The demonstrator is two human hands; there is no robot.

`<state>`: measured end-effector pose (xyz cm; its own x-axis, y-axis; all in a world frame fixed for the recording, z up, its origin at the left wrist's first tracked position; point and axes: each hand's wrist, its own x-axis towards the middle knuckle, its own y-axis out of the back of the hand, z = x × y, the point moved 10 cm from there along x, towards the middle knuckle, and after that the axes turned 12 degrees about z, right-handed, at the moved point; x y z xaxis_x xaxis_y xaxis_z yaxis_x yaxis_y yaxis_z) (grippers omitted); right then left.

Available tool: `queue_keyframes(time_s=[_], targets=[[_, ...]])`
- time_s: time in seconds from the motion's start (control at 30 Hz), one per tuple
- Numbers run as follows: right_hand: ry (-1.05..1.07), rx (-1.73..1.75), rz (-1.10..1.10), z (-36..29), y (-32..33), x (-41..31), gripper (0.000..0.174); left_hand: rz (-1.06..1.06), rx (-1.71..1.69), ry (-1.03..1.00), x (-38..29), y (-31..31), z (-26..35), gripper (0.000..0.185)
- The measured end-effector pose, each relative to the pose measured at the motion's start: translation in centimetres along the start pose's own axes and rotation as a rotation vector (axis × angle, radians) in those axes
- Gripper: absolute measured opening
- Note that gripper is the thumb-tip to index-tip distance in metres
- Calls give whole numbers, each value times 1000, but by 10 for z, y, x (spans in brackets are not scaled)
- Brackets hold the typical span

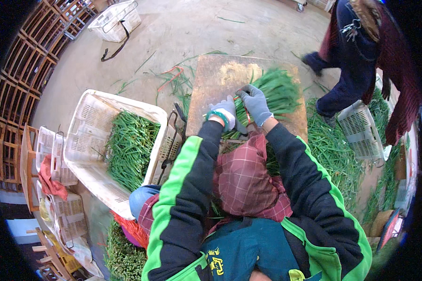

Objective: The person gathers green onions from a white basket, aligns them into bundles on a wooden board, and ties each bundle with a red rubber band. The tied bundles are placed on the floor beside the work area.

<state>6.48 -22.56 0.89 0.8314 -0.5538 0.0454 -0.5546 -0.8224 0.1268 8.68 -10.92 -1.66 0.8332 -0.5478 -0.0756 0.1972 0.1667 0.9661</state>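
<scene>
A bundle of long green leafy stalks (276, 92) lies on a worn wooden board (211, 82), its leafy ends blurred at the upper right. Red ties cross the bundle near its stems. My right hand (256, 103), in a grey glove, has its fingers closed at the red tie on top of the bundle. My left hand (225, 109), gloved, with a green band at the wrist, rests against the bundle's left side. A dark flat thing, perhaps a blade, shows under the left hand; whether that hand holds it is unclear.
A white plastic crate (88, 140) with cut green stalks (132, 147) stands at the left. Loose greens (330, 151) cover the floor at the right, beside another crate (361, 128). A person (358, 56) is close by at the upper right. Wooden racks (24, 84) line the far left.
</scene>
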Motion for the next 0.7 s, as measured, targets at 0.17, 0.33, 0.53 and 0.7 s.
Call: queue_keyframes(time_s=[0.17,0.33,0.53,0.7], targets=[[59,83,-65,-21,-4,-32,7,165,-28,214,-2,-9,4,72],[-123,160,100,0,86,-100,10,97,-66,265,-13,2,9,96],[-419,560,156,58,94,-81,10,-29,-145,362,-19,1,8,115],[-584,634,106,77,103,-69,18,-289,-381,173,3,-12,-4,101]])
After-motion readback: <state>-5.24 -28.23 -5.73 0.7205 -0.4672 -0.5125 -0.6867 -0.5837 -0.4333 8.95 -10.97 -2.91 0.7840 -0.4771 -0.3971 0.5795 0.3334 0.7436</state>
